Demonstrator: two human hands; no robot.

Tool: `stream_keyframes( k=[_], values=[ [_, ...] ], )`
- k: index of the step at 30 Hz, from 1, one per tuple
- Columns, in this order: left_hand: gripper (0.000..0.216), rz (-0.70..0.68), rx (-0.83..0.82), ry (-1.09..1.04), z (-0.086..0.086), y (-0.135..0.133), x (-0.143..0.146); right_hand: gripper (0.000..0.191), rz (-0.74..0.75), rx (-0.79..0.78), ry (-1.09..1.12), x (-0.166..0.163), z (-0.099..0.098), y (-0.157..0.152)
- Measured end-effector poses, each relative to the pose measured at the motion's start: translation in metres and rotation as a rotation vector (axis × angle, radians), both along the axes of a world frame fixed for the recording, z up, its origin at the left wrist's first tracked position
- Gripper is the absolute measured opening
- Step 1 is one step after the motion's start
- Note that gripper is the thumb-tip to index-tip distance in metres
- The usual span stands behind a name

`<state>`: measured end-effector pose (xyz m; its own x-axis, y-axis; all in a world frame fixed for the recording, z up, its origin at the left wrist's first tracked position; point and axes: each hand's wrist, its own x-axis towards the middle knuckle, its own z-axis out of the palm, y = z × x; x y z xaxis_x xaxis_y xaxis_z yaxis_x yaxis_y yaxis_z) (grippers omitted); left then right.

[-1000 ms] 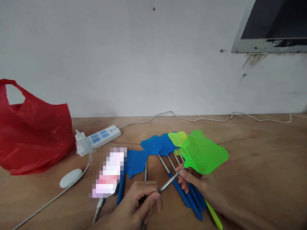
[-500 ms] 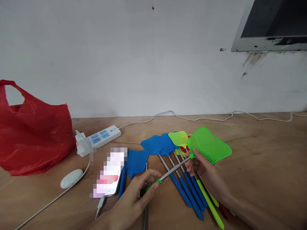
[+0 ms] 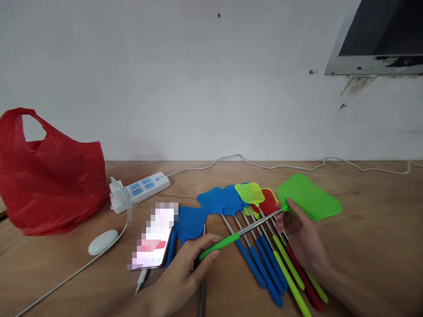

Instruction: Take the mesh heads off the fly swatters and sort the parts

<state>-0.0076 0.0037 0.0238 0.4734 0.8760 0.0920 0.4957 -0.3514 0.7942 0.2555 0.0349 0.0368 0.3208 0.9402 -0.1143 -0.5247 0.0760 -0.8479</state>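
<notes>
I hold a bright green fly swatter [image 3: 309, 200] above the wooden table [image 3: 370, 229], stretched out between both hands. My left hand [image 3: 188, 275] pinches its green handle end. My right hand [image 3: 299, 231] grips the neck just below the mesh head. Its metal telescopic rod spans the gap between the hands. Beneath it lies a row of swatters: several blue ones [image 3: 214, 200], a yellow-green one [image 3: 249, 192] and a red one [image 3: 268, 203], handles pointing toward me. One more blue swatter [image 3: 190, 222] lies apart to the left.
A phone [image 3: 153, 237] on a cable lies left of the swatters. Behind it are a white power strip [image 3: 140, 189], a white mouse-shaped object [image 3: 103, 241] and a red plastic bag [image 3: 49, 176]. A white cord [image 3: 280, 165] runs along the wall. A dark window [image 3: 380, 39] sits top right.
The green swatter's rod has been pulled longer: my right hand moved right with the head while my left stayed on the handle, whose green grip now shows. More of the row beneath is uncovered.
</notes>
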Motion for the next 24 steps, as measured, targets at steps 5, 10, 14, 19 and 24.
stream_keyframes(
  k=[5, 10, 14, 19, 24],
  values=[
    [0.030, 0.012, -0.018, 0.035, 0.003, 0.002, 0.003, 0.045, -0.008, 0.033, -0.010, 0.004, 0.002, 0.004],
    [0.038, -0.026, -0.070, 0.063, 0.004, -0.002, 0.007, 0.048, 0.221, -0.008, -0.147, -0.014, 0.001, -0.009],
    [0.042, -0.027, -0.083, 0.048, 0.001, -0.002, 0.006, 0.049, 0.258, 0.000, -0.163, -0.015, 0.001, -0.010],
    [0.044, -0.030, -0.124, 0.110, 0.004, -0.002, 0.004, 0.047, 0.102, -0.036, -0.074, -0.004, -0.006, -0.002],
    [0.041, -0.025, -0.089, 0.120, 0.006, -0.004, 0.002, 0.047, 0.065, -0.041, -0.039, 0.001, -0.009, 0.001]
  ],
)
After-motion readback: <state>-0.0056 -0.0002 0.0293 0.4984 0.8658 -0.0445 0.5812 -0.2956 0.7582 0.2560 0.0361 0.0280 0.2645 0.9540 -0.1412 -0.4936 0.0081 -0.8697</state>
